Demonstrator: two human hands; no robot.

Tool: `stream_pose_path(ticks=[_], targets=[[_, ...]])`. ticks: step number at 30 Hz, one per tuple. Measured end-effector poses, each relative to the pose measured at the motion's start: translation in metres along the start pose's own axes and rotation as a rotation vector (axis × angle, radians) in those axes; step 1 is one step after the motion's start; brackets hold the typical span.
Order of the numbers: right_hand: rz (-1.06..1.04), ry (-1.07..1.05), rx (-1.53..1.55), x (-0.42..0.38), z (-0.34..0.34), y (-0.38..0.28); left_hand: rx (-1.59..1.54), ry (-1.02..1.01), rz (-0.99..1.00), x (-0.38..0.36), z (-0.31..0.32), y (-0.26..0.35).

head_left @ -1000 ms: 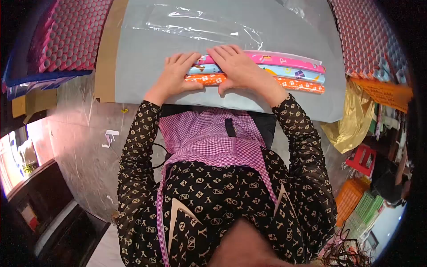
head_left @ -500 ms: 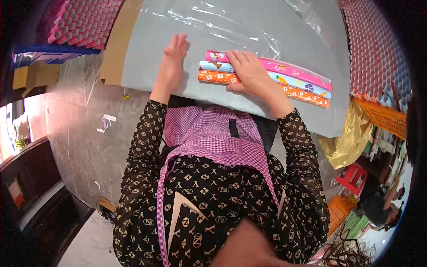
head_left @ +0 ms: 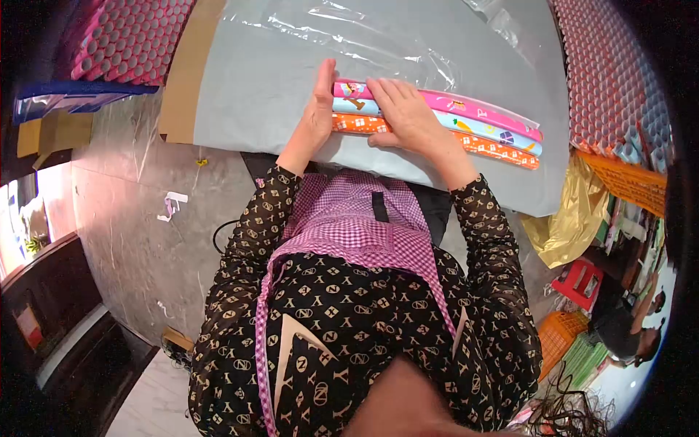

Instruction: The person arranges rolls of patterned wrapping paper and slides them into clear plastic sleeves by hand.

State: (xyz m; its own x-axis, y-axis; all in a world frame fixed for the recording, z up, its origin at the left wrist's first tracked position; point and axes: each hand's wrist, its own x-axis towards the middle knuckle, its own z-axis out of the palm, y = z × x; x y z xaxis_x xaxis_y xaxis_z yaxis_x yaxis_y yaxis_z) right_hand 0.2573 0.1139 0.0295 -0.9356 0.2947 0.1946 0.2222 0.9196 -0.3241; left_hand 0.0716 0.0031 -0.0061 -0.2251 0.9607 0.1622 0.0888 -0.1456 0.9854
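Note:
Three rolls of patterned wrapping paper lie side by side on the grey-covered table: a pink roll (head_left: 477, 112), a light blue roll (head_left: 486, 132) and an orange roll (head_left: 502, 154). My right hand (head_left: 410, 116) spans all three near their left part, fingers over the pink roll and thumb at the near side of the orange one. With fingers straight and palm turned to the rolls, my left hand (head_left: 318, 109) stands at their left ends. It is open and holds nothing.
Clear plastic film (head_left: 349, 36) lies on the grey table cover (head_left: 247, 102) beyond the rolls. Stacked pink tubes (head_left: 131, 44) rise at left, more stacked tubes (head_left: 608, 80) at right. An orange crate (head_left: 622, 182), gold sheet (head_left: 571, 226) and red stool (head_left: 580, 284) stand right. A person (head_left: 626, 324) is at far right.
My left hand has moved right, from bare table cover to the left ends of the rolls, which now line up more evenly. My right hand stays on the rolls.

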Motion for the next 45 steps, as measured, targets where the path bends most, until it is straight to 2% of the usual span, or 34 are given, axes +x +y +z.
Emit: stream_pose_path(ticks=[2,12,15,17,22,27,31,34,36,37,38,40,41,45], targets=[[0.007,-0.014,0.002,0.0,0.0,0.001,-0.106,0.101,-0.129,0.0,0.003,0.011],[0.01,-0.03,0.007,-0.001,0.003,0.004,0.051,0.013,-0.049,0.001,0.005,0.008],[0.001,-0.029,-0.02,-0.002,0.005,0.004,-0.074,0.041,-0.15,0.002,0.005,0.015],[0.01,-0.053,-0.019,-0.001,0.002,0.004,-0.343,0.143,-0.158,0.005,0.005,0.014],[0.006,-0.068,-0.003,-0.001,-0.001,0.003,-0.325,0.203,-0.151,0.006,0.002,0.018],[-0.004,-0.067,0.002,-0.002,-0.002,0.003,-0.1,0.092,-0.155,0.007,0.009,0.029],[-0.018,-0.047,-0.007,-0.002,-0.002,0.003,-0.177,0.109,-0.162,0.006,0.009,0.024],[-0.019,-0.061,0.001,-0.002,-0.001,0.004,-0.346,0.169,-0.145,0.01,0.004,0.018],[-0.018,-0.062,-0.003,-0.002,-0.004,0.004,-0.085,0.098,-0.22,0.015,-0.004,0.019],[-0.017,-0.066,0.013,-0.003,-0.006,0.002,0.119,-0.015,0.039,0.005,-0.012,0.016],[-0.014,-0.071,0.033,-0.003,-0.007,0.002,0.119,-0.022,0.039,0.004,-0.013,0.013],[-0.033,-0.023,0.005,-0.004,-0.003,0.005,0.719,-0.131,0.299,0.005,-0.012,0.013],[-0.037,-0.023,0.014,-0.004,-0.003,0.005,0.836,-0.161,0.335,0.005,-0.01,0.015],[-0.037,0.02,0.017,-0.003,-0.001,0.005,0.888,-0.215,0.303,0.007,-0.007,0.023]])
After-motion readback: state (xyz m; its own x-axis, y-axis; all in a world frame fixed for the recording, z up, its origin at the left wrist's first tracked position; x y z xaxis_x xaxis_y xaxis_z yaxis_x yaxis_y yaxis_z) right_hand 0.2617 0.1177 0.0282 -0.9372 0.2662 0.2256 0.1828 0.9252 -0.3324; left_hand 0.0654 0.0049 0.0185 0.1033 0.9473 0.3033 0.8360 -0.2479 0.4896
